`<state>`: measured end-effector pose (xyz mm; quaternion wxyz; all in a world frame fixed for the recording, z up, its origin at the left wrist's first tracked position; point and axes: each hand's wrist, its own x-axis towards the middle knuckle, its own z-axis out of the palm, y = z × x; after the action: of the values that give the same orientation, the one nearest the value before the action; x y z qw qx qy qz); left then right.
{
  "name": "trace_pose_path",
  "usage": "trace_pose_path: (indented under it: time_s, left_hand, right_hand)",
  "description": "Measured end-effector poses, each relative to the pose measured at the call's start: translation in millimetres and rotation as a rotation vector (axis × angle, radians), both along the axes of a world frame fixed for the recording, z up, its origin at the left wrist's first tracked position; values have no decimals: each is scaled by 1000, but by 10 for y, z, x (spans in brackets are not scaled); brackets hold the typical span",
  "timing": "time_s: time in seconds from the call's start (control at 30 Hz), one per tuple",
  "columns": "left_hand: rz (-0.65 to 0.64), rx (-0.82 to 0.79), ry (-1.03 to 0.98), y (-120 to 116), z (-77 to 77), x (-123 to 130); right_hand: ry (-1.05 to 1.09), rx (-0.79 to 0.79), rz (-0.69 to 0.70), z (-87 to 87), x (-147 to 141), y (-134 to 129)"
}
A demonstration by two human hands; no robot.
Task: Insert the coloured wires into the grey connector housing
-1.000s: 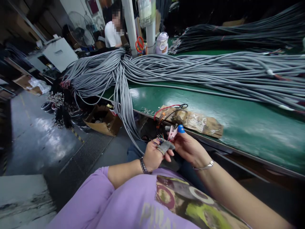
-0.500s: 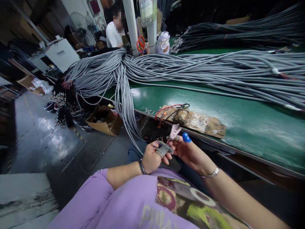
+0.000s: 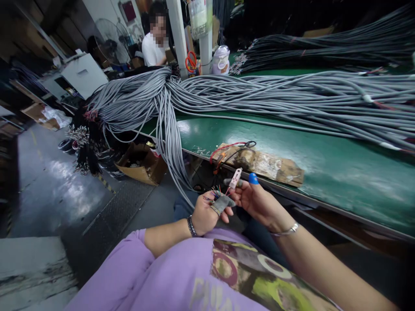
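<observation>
My left hand [image 3: 206,216] is closed in front of my body, its thumb under a grey cover. Several thin multicoloured wires [image 3: 215,190] fan out above its grip; the part inside the fist is hidden. Close on its right, my right hand [image 3: 256,202] has a blue cap [image 3: 253,178] on the raised thumb and a grey cover on a finger. Between its fingers sits a small pale pink plastic tool [image 3: 235,178], pointing up and away. A thin reddish wire runs from near the tool toward my left hand.
A green workbench [image 3: 324,160] carries long grey cables [image 3: 259,97] and darker cables behind. Taped cardboard [image 3: 275,166] with red and black leads lies at its front edge. A cardboard box [image 3: 139,166] stands below. Across the bench sits a person [image 3: 154,49] in white.
The pale pink tool has turned to show its slotted face and shifted slightly left and down. My right hand has rotated a little; my left hand keeps its grip on the wires.
</observation>
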<state>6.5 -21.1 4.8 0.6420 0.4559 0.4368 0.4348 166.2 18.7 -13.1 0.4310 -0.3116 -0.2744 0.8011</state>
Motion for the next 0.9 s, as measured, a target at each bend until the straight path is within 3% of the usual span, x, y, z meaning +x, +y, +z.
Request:
trace_pose_path:
  time_s: [0.2,0.37,0.57,0.7,0.9]
  left_hand:
    - [41,47,9,95,20,87]
    - [37,72,26,128,-20,124]
    - [12,89,43,155,-116,124]
    - [-6,92,51,148,-184,116]
    - [-5,62,56,101,-156,89]
  right_hand:
    - [-27,18,-132,94,-106,115]
    - [-324,201,-455,41,-152,110]
    - [-17,50,-231,-13,-196,168]
    - [79,-35,-271,-32,-222,201]
    - [81,2,-236,-51,-222,152]
